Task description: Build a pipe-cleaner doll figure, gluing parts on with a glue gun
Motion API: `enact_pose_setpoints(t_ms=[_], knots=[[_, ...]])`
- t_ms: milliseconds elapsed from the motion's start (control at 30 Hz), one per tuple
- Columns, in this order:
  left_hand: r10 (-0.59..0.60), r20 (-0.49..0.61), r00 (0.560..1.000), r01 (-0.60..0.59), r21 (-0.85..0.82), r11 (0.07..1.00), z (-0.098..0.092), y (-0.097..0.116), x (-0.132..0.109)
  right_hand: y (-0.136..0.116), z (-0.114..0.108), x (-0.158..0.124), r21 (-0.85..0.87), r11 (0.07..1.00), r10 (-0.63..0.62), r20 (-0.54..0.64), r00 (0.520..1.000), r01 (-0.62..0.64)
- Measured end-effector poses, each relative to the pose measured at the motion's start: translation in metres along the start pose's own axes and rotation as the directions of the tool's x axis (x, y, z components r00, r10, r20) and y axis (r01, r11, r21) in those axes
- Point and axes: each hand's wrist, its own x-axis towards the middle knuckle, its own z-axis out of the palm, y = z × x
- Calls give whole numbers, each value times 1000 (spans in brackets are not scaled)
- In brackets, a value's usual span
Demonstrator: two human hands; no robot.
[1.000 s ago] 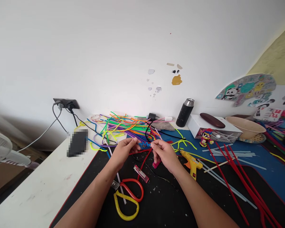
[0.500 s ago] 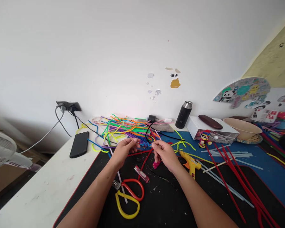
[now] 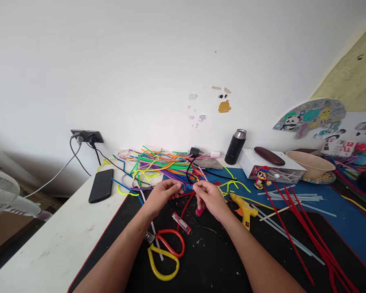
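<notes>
Blue pipe cleaner (image 3: 187, 187), red-and-yellow scissor handles (image 3: 171, 252)

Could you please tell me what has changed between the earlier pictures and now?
The left hand has moved slightly rightward, its fingertips now closer to the right hand. Nothing was visibly let go or newly taken: both hands still hold the wavy blue strip. The scissors, lighter and yellow glue gun stayed where they were.
</notes>
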Motion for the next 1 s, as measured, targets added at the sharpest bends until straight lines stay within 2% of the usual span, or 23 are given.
enact_pose_setpoints(t_ms=[233,400,633,1000], knots=[[-17,-41,999,17,1,1000,-1,-2,0,1,-1,1,0,1000,-4,-5,1000,4],[10,7,1000,-10,44,999,0,-2,0,2,-1,2,6,1000,1,-11,1000,0],[1,15,1000,-2,77,997,4,1,-1,0,-1,1,15,1000,5,-25,1000,-5],[-10,-41,999,11,21,1000,7,-2,0,2,-3,2,15,999,-36,-27,999,36]])
